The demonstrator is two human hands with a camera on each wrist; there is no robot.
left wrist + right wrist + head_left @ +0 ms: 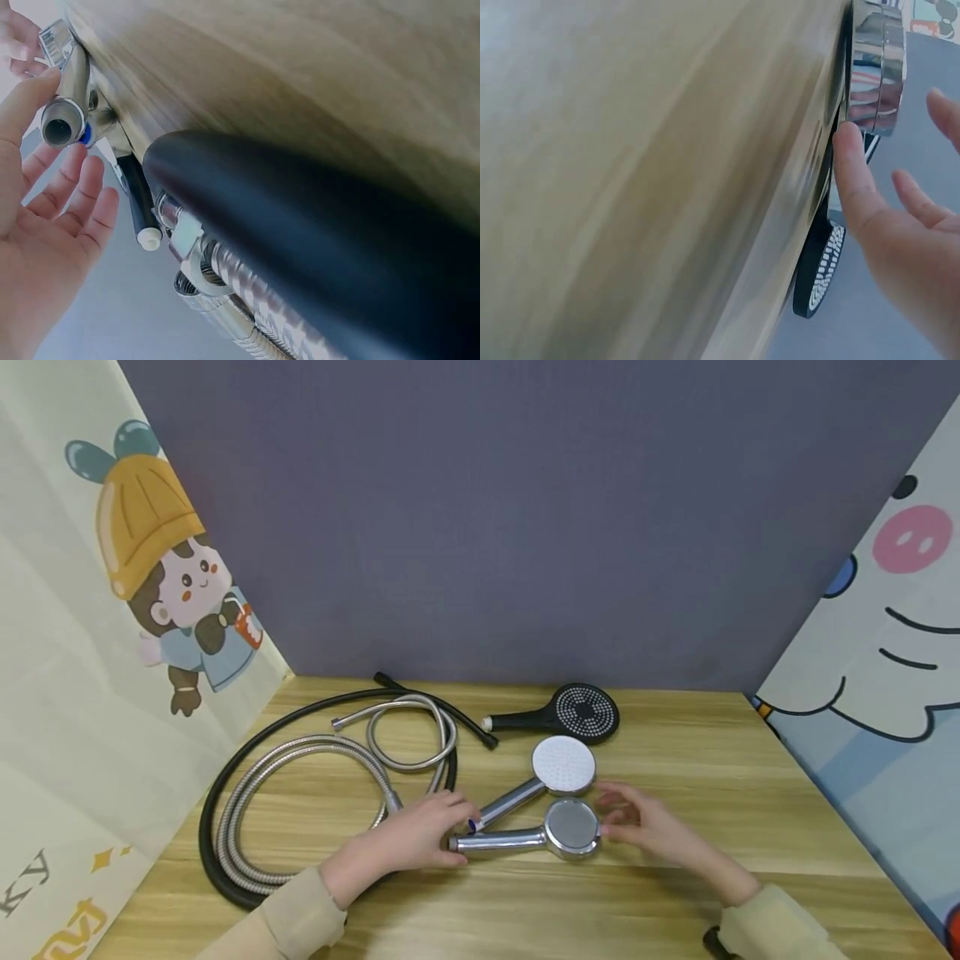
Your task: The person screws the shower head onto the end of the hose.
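Note:
Nearest me on the table lies a chrome hand shower with a grey face, its handle toward the left. My left hand is at the end of that handle; in the left wrist view the thumb touches the chrome handle while the fingers stay extended. At the other end, my right hand is beside the shower's rim, a fingertip at the chrome edge in the right wrist view, its fingers loose. Just behind lies a second chrome hand shower with a white face, its handle end by my left fingertips.
A black hand shower lies farther back. On the left, a coiled black hose surrounds a metal hose, with a smaller metal hose near the back. A grey panel stands behind the wooden table.

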